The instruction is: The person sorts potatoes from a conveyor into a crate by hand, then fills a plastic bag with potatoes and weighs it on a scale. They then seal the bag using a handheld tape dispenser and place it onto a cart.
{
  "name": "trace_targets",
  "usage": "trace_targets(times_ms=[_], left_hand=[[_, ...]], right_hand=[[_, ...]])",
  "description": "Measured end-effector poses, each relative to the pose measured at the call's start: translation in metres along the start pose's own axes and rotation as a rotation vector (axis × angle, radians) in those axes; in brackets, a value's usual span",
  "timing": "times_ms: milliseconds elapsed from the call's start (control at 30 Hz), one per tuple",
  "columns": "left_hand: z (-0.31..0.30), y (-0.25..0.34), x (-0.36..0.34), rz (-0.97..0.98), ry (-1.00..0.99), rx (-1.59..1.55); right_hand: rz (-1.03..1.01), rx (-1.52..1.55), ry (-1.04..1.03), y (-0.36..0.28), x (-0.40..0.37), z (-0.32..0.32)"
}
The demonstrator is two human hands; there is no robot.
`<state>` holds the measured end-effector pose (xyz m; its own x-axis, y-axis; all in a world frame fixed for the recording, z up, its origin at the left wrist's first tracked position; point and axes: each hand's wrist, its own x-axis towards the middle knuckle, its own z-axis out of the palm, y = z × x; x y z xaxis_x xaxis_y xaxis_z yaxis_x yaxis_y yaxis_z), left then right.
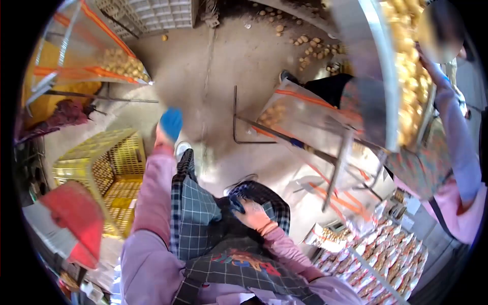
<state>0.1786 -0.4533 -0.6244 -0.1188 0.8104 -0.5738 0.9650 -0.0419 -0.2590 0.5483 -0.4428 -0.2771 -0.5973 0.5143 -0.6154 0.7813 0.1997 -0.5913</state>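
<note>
My left hand [171, 124] reaches forward above the floor, past my left knee. Bright blue, seemingly a glove's coating, covers its fingers, which blur together; I cannot make out whether it holds anything. Closest to it are a thin metal bar [119, 99] and a yellow plastic crate [96, 162] tipped on its side. My right hand [251, 214] rests low over my lap, by my right knee. Dark blue covers its fingertips, and their grip is hidden. A dark checked apron [195, 218] lies over my legs.
Clear bags with orange stripes, one on the left [119, 63] and one on the right [272, 114], hold small round potato-like produce. More produce lies scattered on the floor [310, 48]. A co-worker's arm [447, 101] reaches to a produce-filled tray [406, 66]. A red stool-like object [76, 218] stands left.
</note>
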Motion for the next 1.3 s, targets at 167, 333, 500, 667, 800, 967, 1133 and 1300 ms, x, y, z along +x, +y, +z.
trace_targets(times_ms=[167,333,500,667,800,967,1133,1300], left_hand=[[-0.122,-0.047,-0.26,-0.316,-0.378,-0.662],[-0.15,-0.088,-0.389,-0.535,-0.457,-0.902],[-0.19,-0.169,-0.371,-0.533,-0.365,-0.927],[-0.243,-0.261,-0.281,-0.449,-0.158,-0.914],[-0.236,-0.367,-0.142,0.058,0.239,-0.438],[-0.556,-0.368,-0.19,-0.151,0.735,-1.751],[-0.672,-0.319,-0.178,0.062,0.178,-2.027],[-0.727,-0.224,-0.116,0.315,-0.547,-2.598]], right_hand=[[0.049,0.354,-0.007,-0.144,-0.023,-0.06],[0.081,0.122,-0.17,-0.206,-0.048,-0.115],[0.116,0.067,0.079,-0.178,-0.065,-0.145],[0.487,0.273,0.667,-0.136,-0.085,-0.216],[0.45,0.731,1.28,-0.076,-0.066,-0.308],[0.771,0.171,0.964,-0.08,-0.003,-0.425],[0.768,0.19,0.921,-0.062,0.017,-0.457],[0.282,0.646,1.168,-0.122,0.021,-0.462]])
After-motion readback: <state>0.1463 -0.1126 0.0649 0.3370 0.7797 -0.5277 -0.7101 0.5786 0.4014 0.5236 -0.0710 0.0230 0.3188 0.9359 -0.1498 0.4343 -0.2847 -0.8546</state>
